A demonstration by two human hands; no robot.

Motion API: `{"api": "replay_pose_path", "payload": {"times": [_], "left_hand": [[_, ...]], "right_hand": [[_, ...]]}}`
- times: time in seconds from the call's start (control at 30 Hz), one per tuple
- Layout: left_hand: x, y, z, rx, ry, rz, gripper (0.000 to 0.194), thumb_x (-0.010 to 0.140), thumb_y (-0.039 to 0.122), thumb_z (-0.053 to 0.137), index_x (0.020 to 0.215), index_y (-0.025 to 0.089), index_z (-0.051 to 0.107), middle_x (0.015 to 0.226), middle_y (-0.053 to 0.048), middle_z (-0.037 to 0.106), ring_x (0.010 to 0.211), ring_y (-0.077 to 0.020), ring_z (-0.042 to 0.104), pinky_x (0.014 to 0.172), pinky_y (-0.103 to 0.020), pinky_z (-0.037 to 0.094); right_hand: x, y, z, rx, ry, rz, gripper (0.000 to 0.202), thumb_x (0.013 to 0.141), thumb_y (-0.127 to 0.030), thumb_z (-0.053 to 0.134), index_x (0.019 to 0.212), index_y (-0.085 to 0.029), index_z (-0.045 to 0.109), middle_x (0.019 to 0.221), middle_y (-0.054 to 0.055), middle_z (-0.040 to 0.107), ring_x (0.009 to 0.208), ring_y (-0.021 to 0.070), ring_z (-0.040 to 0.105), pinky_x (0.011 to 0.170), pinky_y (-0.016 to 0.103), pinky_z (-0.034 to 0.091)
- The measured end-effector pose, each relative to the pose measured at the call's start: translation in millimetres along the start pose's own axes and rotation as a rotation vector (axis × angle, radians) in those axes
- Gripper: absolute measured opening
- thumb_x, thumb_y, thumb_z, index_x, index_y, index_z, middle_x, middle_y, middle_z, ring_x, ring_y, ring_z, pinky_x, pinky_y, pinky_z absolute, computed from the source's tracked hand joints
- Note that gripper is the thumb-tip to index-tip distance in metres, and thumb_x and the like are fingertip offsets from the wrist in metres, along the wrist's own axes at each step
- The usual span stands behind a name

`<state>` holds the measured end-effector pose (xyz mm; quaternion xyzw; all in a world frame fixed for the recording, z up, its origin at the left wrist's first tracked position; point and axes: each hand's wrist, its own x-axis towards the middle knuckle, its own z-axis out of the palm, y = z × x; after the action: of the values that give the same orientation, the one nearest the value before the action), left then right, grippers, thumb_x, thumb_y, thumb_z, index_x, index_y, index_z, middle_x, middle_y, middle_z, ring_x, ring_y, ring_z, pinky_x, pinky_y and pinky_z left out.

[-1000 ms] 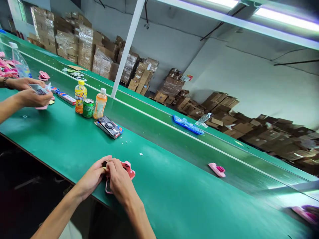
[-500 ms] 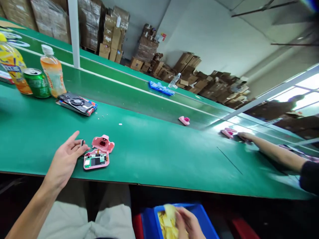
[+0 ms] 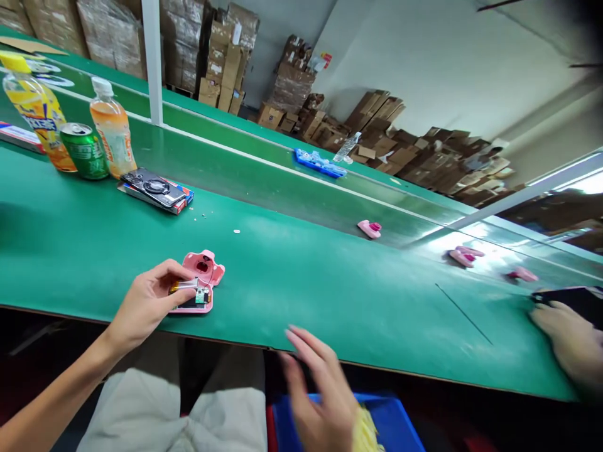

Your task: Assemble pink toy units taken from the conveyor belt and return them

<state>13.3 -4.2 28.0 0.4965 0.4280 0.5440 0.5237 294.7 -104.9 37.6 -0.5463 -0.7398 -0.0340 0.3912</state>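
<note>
My left hand (image 3: 146,300) pinches a small silver battery (image 3: 187,284) with yellow tape at its end, right over an opened pink toy camera (image 3: 210,306). Inside that camera's lower half a green circuit board (image 3: 201,295) shows, partly covered by my fingers. The other half of its shell (image 3: 214,271) lies folded back behind it, a thin wire between the two. My right hand (image 3: 325,389), a little blurred, is in front of the table edge with fingers apart and nothing visible in them. Below it is a blue bin (image 3: 398,420) with yellow pieces (image 3: 366,430).
Drink bottles (image 3: 113,132), a green can (image 3: 85,150) and a phone (image 3: 157,187) on a box stand at the left. Pink camera parts (image 3: 370,228) and a blue tray (image 3: 320,163) lie farther back. At right, another person's hand (image 3: 565,333) holds a dark item.
My left hand has moved right, bringing the battery over the opened camera. My right hand has risen out of the blue bin; the yellow piece it held no longer shows in its fingers.
</note>
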Motion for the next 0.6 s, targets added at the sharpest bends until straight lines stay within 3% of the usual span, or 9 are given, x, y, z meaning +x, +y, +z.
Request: {"api": "replay_pose_path", "payload": {"times": [0.1, 0.2, 0.3, 0.47, 0.6], "left_hand": [[0, 0, 2.2, -0.081, -0.02, -0.009, 0.034, 0.075, 0.028, 0.085, 0.103, 0.021, 0.068, 0.091, -0.001, 0.068, 0.092, -0.018, 0.066, 0.084, -0.028, 0.055], [0, -4, 1.3, -0.146, -0.043, 0.012, 0.057, 0.078, 0.022, 0.082, 0.13, 0.026, 0.056, 0.101, -0.001, 0.065, 0.091, -0.0146, 0.065, 0.087, -0.026, 0.053], [-1, -8, 0.0, -0.198, -0.061, 0.012, 0.068, 0.08, 0.018, 0.08, 0.139, 0.031, 0.048, 0.115, -0.002, 0.06, 0.088, -0.012, 0.064, 0.083, -0.024, 0.053], [-4, -9, -3.1, -0.237, -0.17, 0.015, 0.048, 0.093, 0.022, 0.067, 0.137, 0.032, 0.051, 0.12, -0.003, 0.06, 0.101, -0.0149, 0.063, 0.088, -0.025, 0.054], [-5, -3, -9.1, -0.179, -0.201, 0.024, 0.044, 0.097, 0.019, 0.06, 0.138, 0.03, 0.052, 0.127, -0.006, 0.062, 0.109, -0.0174, 0.063, 0.096, -0.029, 0.052]], "right_hand": [[74, -36, 55, 0.26, -0.333, -0.257, 0.034, 0.099, -0.014, 0.056, 0.13, -0.024, 0.063, 0.134, 0.01, 0.066, 0.124, 0.0196, 0.064, 0.101, 0.033, 0.057], [112, -52, 86, 0.399, -0.501, -0.392, 0.025, 0.1, -0.014, 0.054, 0.122, -0.02, 0.065, 0.13, 0.01, 0.068, 0.126, 0.018, 0.063, 0.105, 0.034, 0.055], [120, -52, 93, 0.421, -0.538, -0.369, 0.02, 0.098, -0.012, 0.057, 0.114, -0.02, 0.066, 0.122, 0.009, 0.072, 0.119, 0.0186, 0.067, 0.102, 0.035, 0.056], [125, -54, 90, 0.475, -0.579, -0.244, 0.016, 0.095, -0.01, 0.062, 0.101, -0.022, 0.068, 0.107, 0.004, 0.075, 0.102, 0.0163, 0.071, 0.09, 0.029, 0.057], [131, -61, 94, 0.489, -0.606, -0.196, 0.016, 0.092, -0.009, 0.067, 0.1, -0.023, 0.069, 0.101, 0.0, 0.076, 0.093, 0.0146, 0.073, 0.085, 0.027, 0.057]]}}
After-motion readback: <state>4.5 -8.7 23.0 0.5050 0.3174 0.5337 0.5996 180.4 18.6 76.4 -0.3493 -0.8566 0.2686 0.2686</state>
